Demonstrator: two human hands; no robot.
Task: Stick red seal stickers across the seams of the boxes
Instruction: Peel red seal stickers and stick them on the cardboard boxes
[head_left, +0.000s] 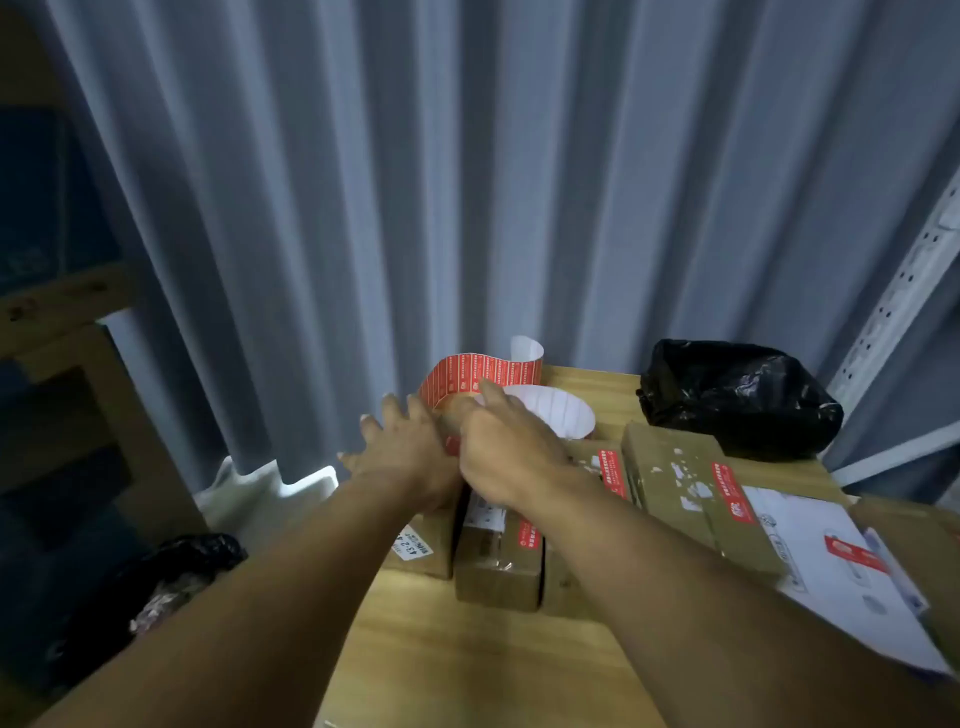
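We see a sticker strip (480, 380) held up over the far edge of the table (457, 660), just behind both hands; it is a glossy paper band standing on its long edge, its length running left to right across our view and bowing in a soft wave; its red face looks toward us, cut into narrow upright bars side by side. At its right end it curls into bare white backing paper (556, 413), ruled with faint lines, which loops down near the table.

Our left hand (410, 449) lies palm down at the strip's left bend, fingers straight and fanned apart, pointing away; its thumb is hidden, so we cannot tell if it holds anything. Our right hand (511, 454) has its fingers curled in on the strip's lower edge, one fingertip up against the red face.

Below the wrists sits a row of cardboard boxes (498, 571), matte brown, square-cornered, scuffed with torn white label scraps; several carry red seals (732, 493), long bars pointing roughly away from us. A white parcel (810, 545) lies at the right; a crumpled, shiny black bag (737, 400) sits behind; a pleated grey curtain (467, 182) hangs beyond the pale wooden top.
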